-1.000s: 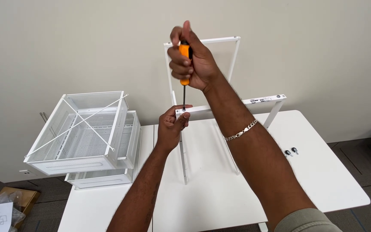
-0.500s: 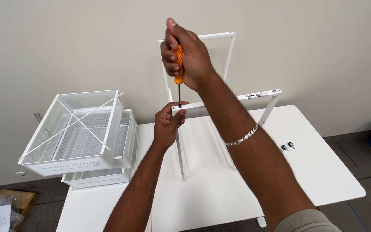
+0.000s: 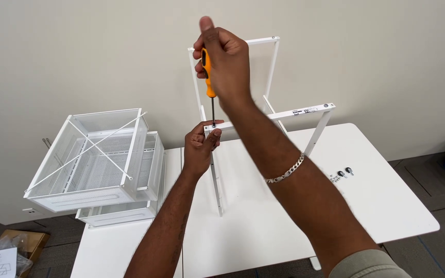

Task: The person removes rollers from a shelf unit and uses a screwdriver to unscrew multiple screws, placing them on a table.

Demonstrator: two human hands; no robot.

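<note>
Near the desk's [image 3: 387, 206] back edge stood the white metal frame [image 3: 271, 116]. The right hand [image 3: 225, 62] was closed around the orange-handled screwdriver [image 3: 209, 77], held upright with its tip on a frame corner. The left hand [image 3: 199, 149] pinched that corner. Stacked mesh baskets [image 3: 93, 159] occupied the left edge.

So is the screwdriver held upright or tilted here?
Upright. The right hand grips the orange handle of the screwdriver, its shaft running straight down to the white frame corner that the left hand pinches.
</note>
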